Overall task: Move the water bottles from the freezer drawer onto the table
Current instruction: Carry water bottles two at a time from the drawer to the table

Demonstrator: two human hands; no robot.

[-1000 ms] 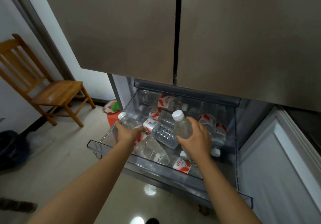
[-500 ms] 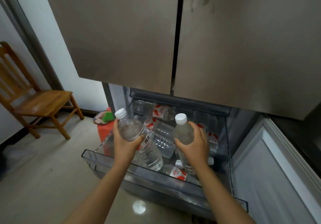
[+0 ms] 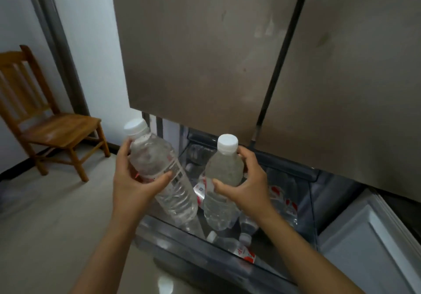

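Two bottles held above the freezer drawer [image 3: 173,236], one per hand, both clear of it.

Left hand [image 3: 134,186] grips the left bottle [image 3: 159,168] at mid-body: thumb [image 3: 164,177] across the label, other fingers curled round the far side. Bottle tilted, white cap up and to the left, base down over the drawer's front edge.

Right hand [image 3: 248,186] grips the right bottle [image 3: 224,173] just under the shoulder, thumb [image 3: 218,183] on the near face, fingers wrapped behind. Near upright, contents cloudy.

Bottles are close, whether they touch I can't tell.

Drawer is pulled out under the shut fridge doors [image 3: 205,54], loose bottles [image 3: 237,249] with red-and-white labels lying in it.

Room: pale glossy floor [image 3: 45,225], white wall [image 3: 91,31], wooden chair [image 3: 52,125] at left, well apart from the fridge.
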